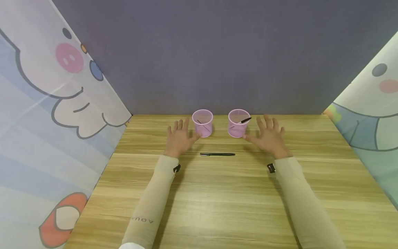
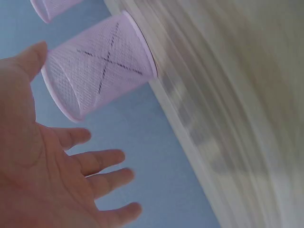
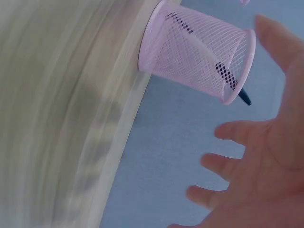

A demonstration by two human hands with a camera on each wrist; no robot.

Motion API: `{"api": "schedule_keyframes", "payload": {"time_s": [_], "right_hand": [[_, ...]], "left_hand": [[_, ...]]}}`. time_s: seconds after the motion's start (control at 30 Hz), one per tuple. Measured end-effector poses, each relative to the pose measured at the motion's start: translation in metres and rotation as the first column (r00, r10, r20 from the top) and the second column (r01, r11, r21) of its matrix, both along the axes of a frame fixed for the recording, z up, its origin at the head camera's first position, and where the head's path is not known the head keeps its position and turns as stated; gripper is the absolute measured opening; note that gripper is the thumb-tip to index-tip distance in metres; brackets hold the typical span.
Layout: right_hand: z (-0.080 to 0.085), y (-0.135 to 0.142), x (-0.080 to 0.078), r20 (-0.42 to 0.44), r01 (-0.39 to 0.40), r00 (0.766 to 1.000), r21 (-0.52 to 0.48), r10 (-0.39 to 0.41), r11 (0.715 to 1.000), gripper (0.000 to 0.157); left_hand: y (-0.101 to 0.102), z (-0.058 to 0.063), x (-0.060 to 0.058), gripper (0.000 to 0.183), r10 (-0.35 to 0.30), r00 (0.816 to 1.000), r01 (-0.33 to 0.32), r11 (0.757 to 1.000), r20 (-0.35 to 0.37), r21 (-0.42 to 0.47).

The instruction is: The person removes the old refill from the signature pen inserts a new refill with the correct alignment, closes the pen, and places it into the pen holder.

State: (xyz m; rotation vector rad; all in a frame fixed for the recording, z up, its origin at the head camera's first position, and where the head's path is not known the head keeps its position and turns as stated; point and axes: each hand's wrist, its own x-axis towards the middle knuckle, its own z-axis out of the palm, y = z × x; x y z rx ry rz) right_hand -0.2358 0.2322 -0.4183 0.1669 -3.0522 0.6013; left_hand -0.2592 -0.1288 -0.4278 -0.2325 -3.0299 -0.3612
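Observation:
Two pink mesh pen holders stand upright side by side near the table's far edge. Thin dark sticks cross inside the left pen holder (image 1: pixel 202 130). A pen with a white barrel and black end (image 3: pixel 244 96) leans in the right pen holder (image 3: pixel 199 52), its dark end above the rim. My left hand (image 1: pixel 179 139) is spread beside the left holder, its thumb close to it; whether they touch I cannot tell. On the other side, my right hand (image 1: pixel 269 138) has its fingers spread, thumb near the right holder. A black pen (image 1: pixel 217 154) lies crosswise between the hands, nearer me.
The wood-grain table (image 1: pixel 217 200) ends at a dark grey panel (image 1: pixel 224 55) right behind the holders. Cartoon-printed sheets rise on the left (image 1: pixel 40 138) and the right (image 1: pixel 367 121).

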Motion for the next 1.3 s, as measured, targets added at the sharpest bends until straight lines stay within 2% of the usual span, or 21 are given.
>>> {"api": "schedule_keyframes", "payload": {"time_s": [0.13, 0.27, 0.4, 0.53, 0.7, 0.87, 1.1, 1.3], "right_hand": [[-0.003, -0.004, 0.005, 0.043, -0.022, 0.999, -0.021, 0.023, 1.000, 0.100], [-0.005, -0.010, 0.010, 0.063, -0.049, 0.997, -0.031, 0.051, 0.998, 0.085], [-0.006, -0.017, 0.013, 0.053, -0.092, 0.994, -0.052, 0.094, 0.994, 0.070], [-0.009, -0.026, 0.015, 0.039, -0.159, 0.986, -0.081, 0.163, 0.984, 0.060], [-0.013, -0.038, 0.014, -0.006, -0.240, 0.971, -0.079, 0.240, 0.968, 0.045], [-0.018, -0.048, 0.014, 0.010, -0.297, 0.954, -0.116, 0.300, 0.948, 0.034], [-0.021, -0.054, 0.014, 0.048, -0.331, 0.940, -0.114, 0.338, 0.937, 0.027], [-0.024, -0.056, 0.015, 0.050, -0.350, 0.933, -0.112, 0.357, 0.930, 0.017]], "left_hand": [[0.008, -0.002, 0.007, 0.081, -0.021, 1.000, 0.021, 0.999, -0.004, 0.037], [0.015, -0.004, 0.013, 0.064, -0.067, 0.998, 0.068, 0.995, -0.019, 0.066], [0.019, -0.008, 0.017, 0.048, -0.149, 0.987, 0.154, 0.984, -0.060, 0.085], [0.023, -0.013, 0.021, 0.037, -0.231, 0.969, 0.241, 0.962, -0.087, 0.132], [0.030, -0.017, 0.024, 0.031, -0.293, 0.956, 0.294, 0.944, -0.026, 0.153], [0.034, -0.019, 0.027, 0.025, -0.324, 0.946, 0.318, 0.936, 0.024, 0.150], [0.038, -0.016, 0.029, 0.009, -0.339, 0.937, 0.323, 0.933, 0.087, 0.157], [0.042, -0.019, 0.029, 0.008, -0.358, 0.926, 0.344, 0.931, 0.119, 0.123]]}}
